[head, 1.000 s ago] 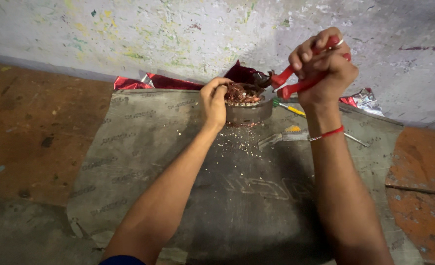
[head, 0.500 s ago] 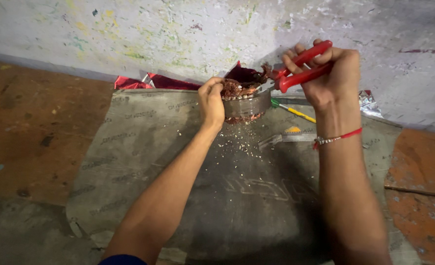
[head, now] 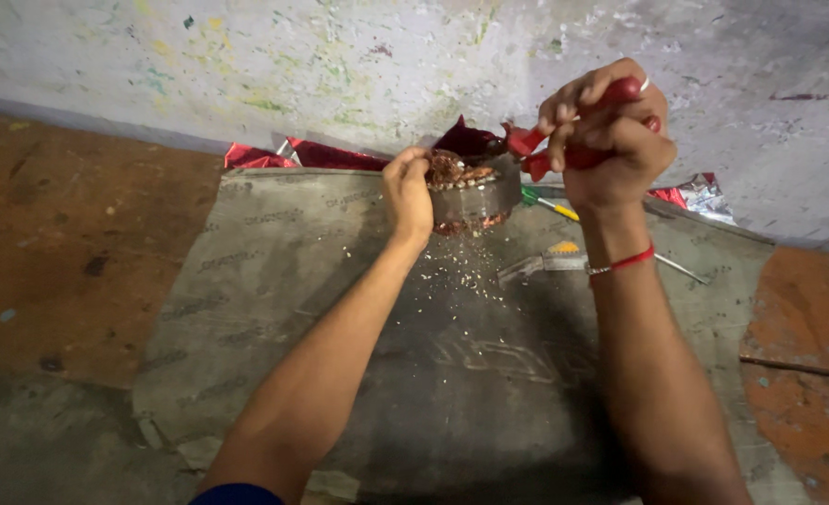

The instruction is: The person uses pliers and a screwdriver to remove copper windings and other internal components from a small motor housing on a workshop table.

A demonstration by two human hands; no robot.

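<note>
Against the base of a paint-flecked grey wall (head: 340,56), on a reddish-brown floor (head: 68,234): a large grey sack mat (head: 274,309), spread flat and faintly printed, with bare forearms reaching out over it from the near edge. Behind the mat's far edge, along the wall, crumpled red and silver foil wrappers (head: 326,155). Near the mat's far middle, a round metal motor stator (head: 475,194), grey-cased, packed with copper-coloured wire windings at its top and bottom. Left hand (head: 407,192) on the stator's left side, grip pressed together on its rim, fingers curled over the top edge. Right hand (head: 606,140) raised just right of the stator, grip clenched tight around the red handles of a pair of pliers (head: 564,140), handles squeezed together; plier nose toward the windings at the stator's top right, exact contact hard to tell. Red thread band (head: 625,262) around the right wrist. Just beyond that wrist on the mat, a screwdriver with a green and yellow handle (head: 550,203), partly hidden by the arm. Below the stator, scattered pale specks of debris (head: 461,271) on the mat.
</note>
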